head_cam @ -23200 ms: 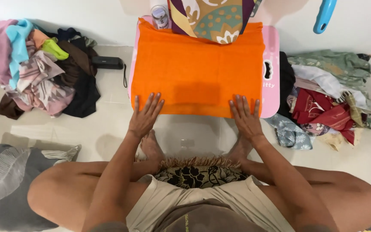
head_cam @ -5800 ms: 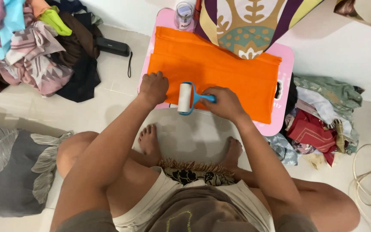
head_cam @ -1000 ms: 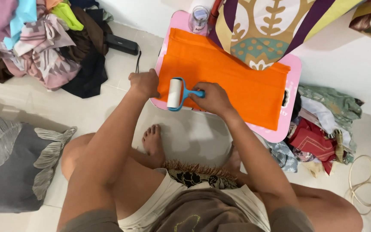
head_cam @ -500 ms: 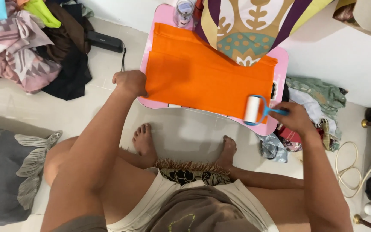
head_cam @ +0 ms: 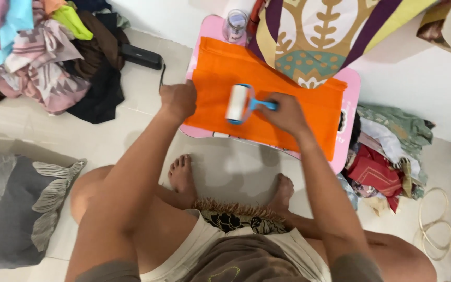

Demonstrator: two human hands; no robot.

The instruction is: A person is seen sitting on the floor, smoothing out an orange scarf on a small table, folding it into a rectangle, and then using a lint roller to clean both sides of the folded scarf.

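A folded orange cloth (head_cam: 283, 99) lies flat on a small pink table (head_cam: 348, 136). My right hand (head_cam: 286, 114) grips the blue handle of a lint roller (head_cam: 238, 104), whose white roll rests on the cloth's left half. At the cloth's left edge, my left hand (head_cam: 179, 99) is closed on the fabric and pins it down at the table's rim.
A patterned fabric (head_cam: 319, 31) hangs over the table's far side beside a small clear jar (head_cam: 235, 25). Clothes are heaped at the left (head_cam: 43, 57) and at the right (head_cam: 387, 151). A black device (head_cam: 141, 56), a grey pillow (head_cam: 16, 203) and a coiled cord (head_cam: 437, 224) lie on the tiled floor.
The roller has travelled from the cloth's right end back to its left half. My left hand has stayed on the left edge.
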